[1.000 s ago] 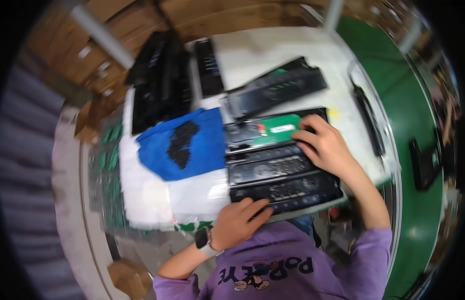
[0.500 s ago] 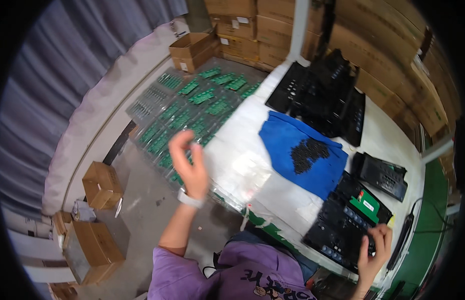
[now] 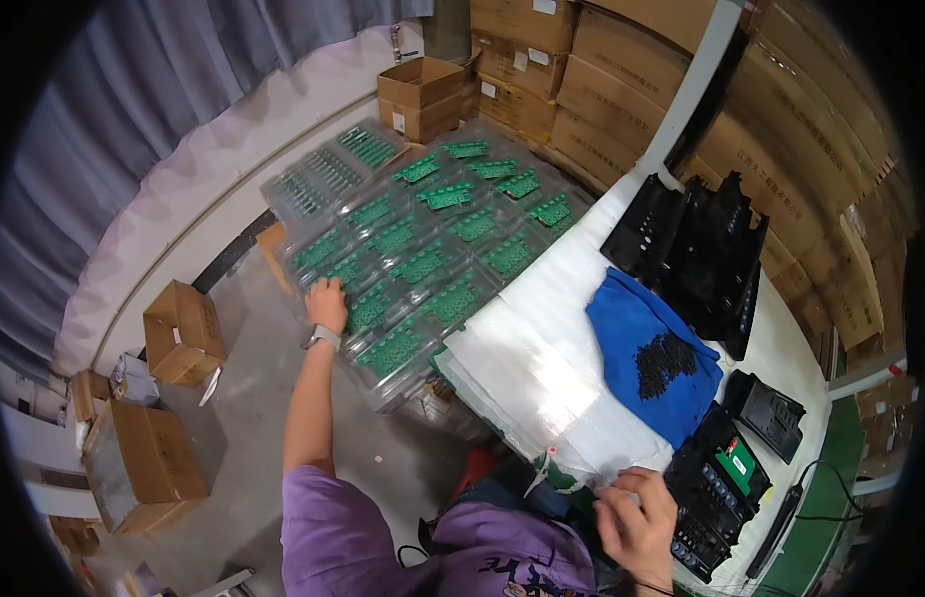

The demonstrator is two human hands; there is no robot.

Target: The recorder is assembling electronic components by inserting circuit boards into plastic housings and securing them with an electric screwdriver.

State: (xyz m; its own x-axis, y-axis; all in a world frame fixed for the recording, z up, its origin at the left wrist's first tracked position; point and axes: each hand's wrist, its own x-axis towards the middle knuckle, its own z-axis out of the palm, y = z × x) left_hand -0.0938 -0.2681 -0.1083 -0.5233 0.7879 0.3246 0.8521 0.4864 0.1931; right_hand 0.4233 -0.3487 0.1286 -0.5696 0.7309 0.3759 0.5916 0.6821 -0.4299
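Observation:
My left hand (image 3: pixel 326 303) reaches to the near left edge of the clear plastic trays (image 3: pixel 388 383). It is beside a green circuit board (image 3: pixel 366 310); its fingertips are hidden, so a grip cannot be made out. Several more boards lie in rows across the trays. My right hand (image 3: pixel 636 517) hovers by the table's near edge, fingers loosely bent and apart, with nothing visible in them. To its right lies a black plastic housing (image 3: pixel 703 512) with a green board (image 3: pixel 733 466) set in it.
On the white-covered table (image 3: pixel 527 348), a blue cloth (image 3: pixel 621 328) bears a pile of small black parts (image 3: pixel 664 365). Black housings (image 3: pixel 696 249) stand behind it; another black unit (image 3: pixel 766 413) lies at right. Cardboard boxes (image 3: pixel 621 75) are stacked behind, and open cartons (image 3: pixel 184 333) stand on the floor.
My left hand has moved left and forward to the trays. My right hand has left the black housing and moved left. The view has shifted left.

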